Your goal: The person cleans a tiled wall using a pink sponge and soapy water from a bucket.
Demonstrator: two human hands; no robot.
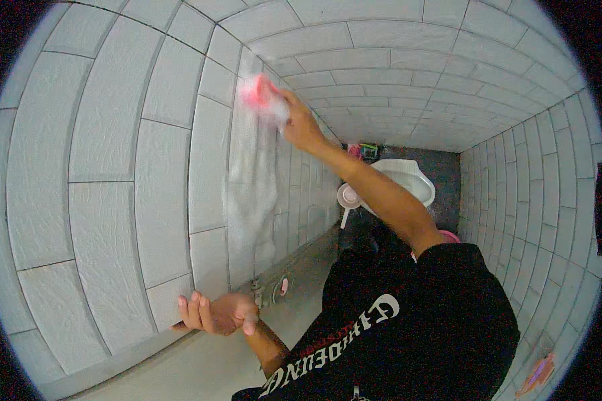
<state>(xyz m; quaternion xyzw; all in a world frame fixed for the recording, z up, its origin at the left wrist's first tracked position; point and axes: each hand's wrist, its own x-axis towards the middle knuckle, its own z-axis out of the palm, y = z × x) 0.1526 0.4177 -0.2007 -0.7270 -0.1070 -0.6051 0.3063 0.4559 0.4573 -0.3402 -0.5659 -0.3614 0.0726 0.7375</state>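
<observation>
My right hand (303, 125) is wrapped round a pink scrub brush (262, 92), raised high against the white tiled wall (174, 87) on the left. Motion blurs the brush, and white foam clings around it. Below it, a streak of suds (251, 194) runs down the tiles. My left hand (221, 313) is low by the same wall with its palm turned up. Its fingers are apart and slightly curled, with nothing in them. Whether it touches the tiles I cannot tell.
A white squat toilet (408, 179) is set in the dark floor (448, 194). Beside it sits a pale dipper (348, 197) with a long handle. Small pink and green items (363, 151) lie in the far corner. A pale ledge (180, 374) runs along the left wall.
</observation>
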